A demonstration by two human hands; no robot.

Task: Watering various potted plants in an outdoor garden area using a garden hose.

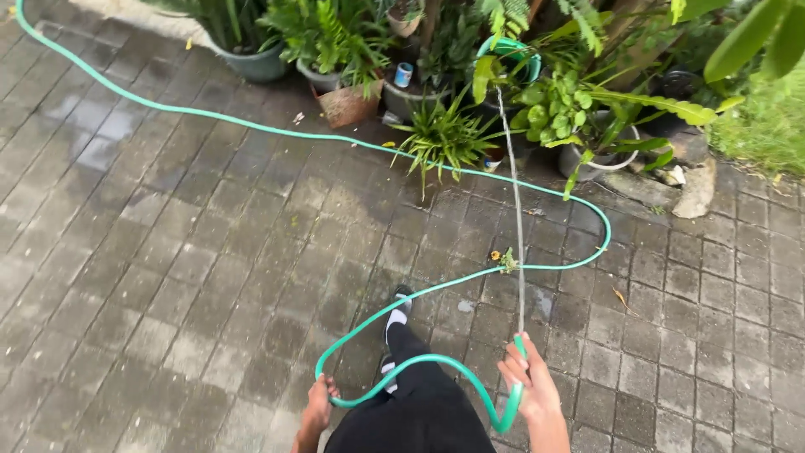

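Observation:
My right hand (530, 384) grips the end of a green garden hose (251, 126) near the bottom of the head view. A thin jet of water (513, 201) shoots from it toward the potted plants (549, 105) at the back. My left hand (318, 406) holds a loop of the same hose lower left of my body. The hose curls between both hands, runs right in a wide bend, then snakes across the paving to the top left corner. My legs in black trousers and a foot in a white sock and dark sandal (397, 312) stand between the hands.
Grey paving stones (168, 277) cover the ground, wet near the plants. Several pots stand along the back: a green pot (256, 63), a brown pot (348, 105), a white pot (608, 161). Rocks (692, 189) lie at the right, with grass beyond.

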